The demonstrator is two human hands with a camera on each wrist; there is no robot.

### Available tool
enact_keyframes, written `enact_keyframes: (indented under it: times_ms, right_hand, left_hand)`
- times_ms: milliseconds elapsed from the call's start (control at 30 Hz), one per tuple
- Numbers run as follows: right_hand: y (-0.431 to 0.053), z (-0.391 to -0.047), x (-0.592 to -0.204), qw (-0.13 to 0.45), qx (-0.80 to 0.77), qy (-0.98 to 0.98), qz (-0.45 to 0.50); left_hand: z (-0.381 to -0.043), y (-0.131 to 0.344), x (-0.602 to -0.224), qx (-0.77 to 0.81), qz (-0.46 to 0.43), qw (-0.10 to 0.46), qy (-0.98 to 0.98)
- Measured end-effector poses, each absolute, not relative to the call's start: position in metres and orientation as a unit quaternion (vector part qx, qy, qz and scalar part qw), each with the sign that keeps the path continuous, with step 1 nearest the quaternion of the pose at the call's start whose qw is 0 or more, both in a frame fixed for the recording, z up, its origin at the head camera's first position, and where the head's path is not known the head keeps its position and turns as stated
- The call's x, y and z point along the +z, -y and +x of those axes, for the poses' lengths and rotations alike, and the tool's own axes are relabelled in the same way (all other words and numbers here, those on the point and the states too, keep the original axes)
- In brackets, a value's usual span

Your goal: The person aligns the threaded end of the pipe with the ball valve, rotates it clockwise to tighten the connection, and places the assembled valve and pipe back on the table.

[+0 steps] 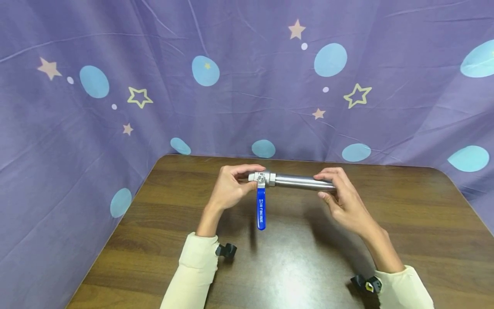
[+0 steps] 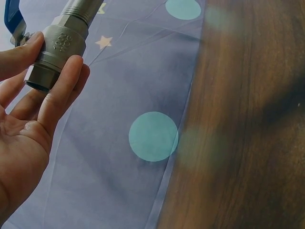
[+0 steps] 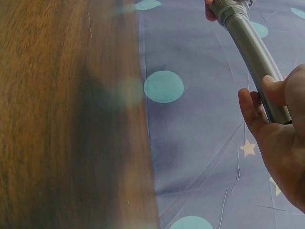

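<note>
A silver ball valve (image 1: 264,177) with a blue lever handle (image 1: 261,209) is joined to one end of a steel pipe (image 1: 297,181). My left hand (image 1: 230,186) grips the valve body between thumb and fingers; in the left wrist view the valve (image 2: 58,46) shows its open lower end and raised lettering. The blue lever points toward me in the head view. My right hand (image 1: 344,205) holds the pipe near its far end, thumb on one side and fingers on the other, as the pipe (image 3: 255,57) shows in the right wrist view. Valve and pipe are held above the table.
A dark wooden table (image 1: 162,240) with rounded back corners lies below the hands. Behind and to the left hangs a purple curtain (image 1: 247,107) with stars and blue spots, close to the table's edge. Black wrist straps (image 1: 226,251) sit at the cream sleeves (image 1: 193,274).
</note>
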State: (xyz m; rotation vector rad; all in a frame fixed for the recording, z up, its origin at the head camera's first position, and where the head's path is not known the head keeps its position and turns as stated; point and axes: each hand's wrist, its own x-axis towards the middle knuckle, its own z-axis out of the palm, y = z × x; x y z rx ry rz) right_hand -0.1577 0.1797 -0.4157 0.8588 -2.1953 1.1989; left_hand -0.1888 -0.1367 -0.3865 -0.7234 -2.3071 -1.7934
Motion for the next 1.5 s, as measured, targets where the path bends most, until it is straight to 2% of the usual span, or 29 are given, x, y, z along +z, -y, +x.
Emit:
enact_keyframes:
  times_ms: [400,1200,1500]
  right_hand:
    - [-0.1803,-0.159,-0.4134,0.26,0.443,0.799,0.313]
    - [-0.1805,-0.1576,-0.415,0.218,0.447,0.807,0.318]
    - [-0.1781,-0.156,-0.4153,0.228,0.442,0.808,0.315]
  left_hand:
    - [-0.1894,0.1374,-0.3866,-0.59,-0.245,0.073,0.766]
    - [-0.1907,0.1365,-0.386,-0.592,-0.247,0.073,0.764]
    - [-0.1904,0.1377,-0.3891,-0.59,-0.247,0.074,0.765]
